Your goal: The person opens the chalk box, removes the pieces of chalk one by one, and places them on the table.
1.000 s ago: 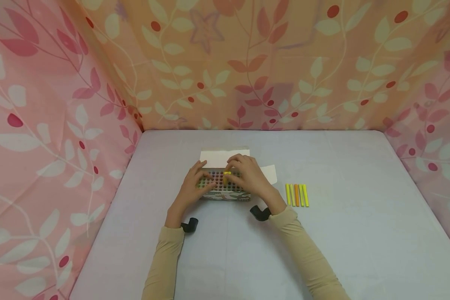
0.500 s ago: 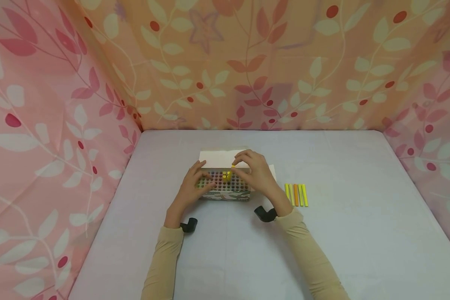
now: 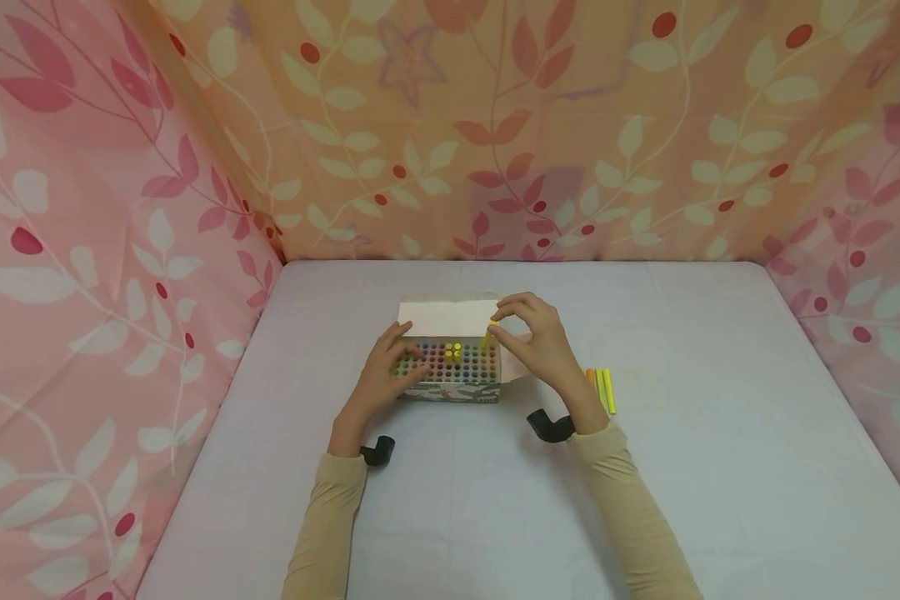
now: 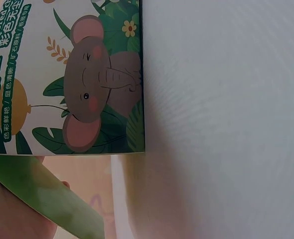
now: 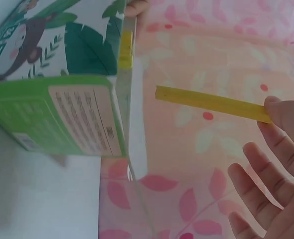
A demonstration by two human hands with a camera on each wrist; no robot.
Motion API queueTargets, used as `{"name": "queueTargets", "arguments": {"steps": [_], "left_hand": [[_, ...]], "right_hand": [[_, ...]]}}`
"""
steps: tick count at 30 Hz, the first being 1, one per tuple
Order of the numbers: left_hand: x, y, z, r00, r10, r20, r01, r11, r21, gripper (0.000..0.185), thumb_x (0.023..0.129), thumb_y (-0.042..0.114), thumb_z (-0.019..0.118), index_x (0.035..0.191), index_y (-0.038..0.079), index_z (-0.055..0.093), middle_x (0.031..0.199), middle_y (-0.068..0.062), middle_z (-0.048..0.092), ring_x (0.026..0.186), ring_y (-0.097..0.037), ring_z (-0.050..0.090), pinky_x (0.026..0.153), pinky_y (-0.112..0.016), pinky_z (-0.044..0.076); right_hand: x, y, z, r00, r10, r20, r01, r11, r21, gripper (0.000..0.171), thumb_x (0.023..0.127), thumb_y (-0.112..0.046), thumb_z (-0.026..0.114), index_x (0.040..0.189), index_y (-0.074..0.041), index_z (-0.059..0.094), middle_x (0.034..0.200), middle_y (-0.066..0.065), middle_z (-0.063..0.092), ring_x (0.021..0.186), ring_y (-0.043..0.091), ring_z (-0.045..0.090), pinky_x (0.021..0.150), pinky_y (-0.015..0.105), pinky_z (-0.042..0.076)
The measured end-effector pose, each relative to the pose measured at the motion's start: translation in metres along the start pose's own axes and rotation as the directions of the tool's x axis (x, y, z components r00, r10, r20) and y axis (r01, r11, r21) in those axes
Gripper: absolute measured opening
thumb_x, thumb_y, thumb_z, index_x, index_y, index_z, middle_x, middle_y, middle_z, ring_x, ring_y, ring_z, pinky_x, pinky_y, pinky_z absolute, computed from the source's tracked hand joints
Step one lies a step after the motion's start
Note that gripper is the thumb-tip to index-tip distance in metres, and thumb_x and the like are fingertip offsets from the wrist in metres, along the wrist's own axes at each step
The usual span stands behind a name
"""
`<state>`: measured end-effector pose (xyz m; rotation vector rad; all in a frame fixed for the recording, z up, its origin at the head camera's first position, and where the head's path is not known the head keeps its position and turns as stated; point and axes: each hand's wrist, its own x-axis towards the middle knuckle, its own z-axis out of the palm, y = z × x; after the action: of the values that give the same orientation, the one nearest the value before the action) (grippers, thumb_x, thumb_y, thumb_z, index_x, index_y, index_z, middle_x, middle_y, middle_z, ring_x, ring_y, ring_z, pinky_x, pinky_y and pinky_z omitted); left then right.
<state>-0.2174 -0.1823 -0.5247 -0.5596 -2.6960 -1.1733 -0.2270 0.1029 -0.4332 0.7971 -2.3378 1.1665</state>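
Observation:
My right hand (image 3: 536,337) pinches a yellow chalk stick (image 5: 207,102) by one end between thumb and fingers. The stick slants downward over the right back part of the chalk box (image 3: 450,392). In the right wrist view its free end points toward the box, apart from it. Several yellow chalk sticks (image 3: 453,352) stand up above the rows of coloured chalks in the box. My left hand (image 3: 384,367) rests on the box's left end, fingers spread and relaxed over the chalk tops. In the left wrist view a green flap (image 4: 52,199) partly hides that hand.
The box's white lid (image 3: 446,318) is folded back, and a side flap (image 3: 516,367) sticks out on the right. Yellow and orange chalk sticks (image 3: 600,390) lie on the white table (image 3: 720,433), partly hidden by my right wrist. Floral curtains (image 3: 457,125) surround the table.
My right hand has drawn away from the yellow sticks in the box, up and to the right, with one chalk stick. The left hand stays on the box.

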Motion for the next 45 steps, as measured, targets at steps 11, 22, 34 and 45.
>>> {"name": "queueTargets", "arguments": {"steps": [11, 22, 34, 45], "left_hand": [[-0.001, 0.001, 0.000, 1.000, 0.001, 0.003, -0.001, 1.000, 0.004, 0.029, 0.083, 0.049, 0.063, 0.095, 0.023, 0.060, 0.151, 0.006, 0.027, 0.141, -0.031, 0.015, 0.109, -0.058, 0.020], [-0.001, 0.002, -0.001, 1.000, -0.012, 0.007, 0.012, 1.000, -0.017, 0.028, 0.083, 0.050, 0.063, 0.094, 0.024, 0.060, 0.151, 0.007, 0.027, 0.142, -0.028, 0.014, 0.108, -0.058, 0.020], [0.000, 0.002, -0.002, 1.000, 0.004, 0.005, -0.004, 1.000, -0.010, 0.028, 0.084, 0.048, 0.064, 0.094, 0.023, 0.060, 0.151, 0.004, 0.027, 0.142, -0.026, 0.013, 0.109, -0.057, 0.020], [0.000, 0.003, -0.003, 1.000, 0.013, 0.001, -0.013, 1.000, -0.007, 0.028, 0.084, 0.047, 0.064, 0.095, 0.021, 0.060, 0.150, 0.002, 0.028, 0.143, -0.022, 0.013, 0.108, -0.058, 0.021]], "right_hand": [[-0.008, 0.008, -0.024, 0.998, 0.006, -0.063, -0.005, 1.000, 0.008, 0.016, 0.077, -0.009, 0.075, 0.089, -0.008, 0.066, 0.104, 0.008, 0.061, 0.102, 0.026, 0.056, 0.089, 0.049, 0.039], [-0.015, 0.012, -0.048, 0.992, 0.072, -0.100, -0.075, 0.997, -0.025, 0.016, 0.079, -0.010, 0.073, 0.094, -0.008, 0.067, 0.106, 0.008, 0.061, 0.105, 0.026, 0.054, 0.092, 0.052, 0.035], [-0.028, 0.025, -0.072, 0.986, 0.111, -0.121, -0.120, 0.991, -0.067, 0.018, 0.080, -0.007, 0.072, 0.097, -0.006, 0.067, 0.104, 0.007, 0.062, 0.103, 0.023, 0.055, 0.091, 0.041, 0.041], [-0.042, 0.038, -0.095, 0.982, 0.137, -0.133, -0.151, 0.983, -0.103, 0.016, 0.081, -0.006, 0.070, 0.096, -0.005, 0.067, 0.094, 0.006, 0.065, 0.092, 0.013, 0.057, 0.086, 0.015, 0.039]]}}
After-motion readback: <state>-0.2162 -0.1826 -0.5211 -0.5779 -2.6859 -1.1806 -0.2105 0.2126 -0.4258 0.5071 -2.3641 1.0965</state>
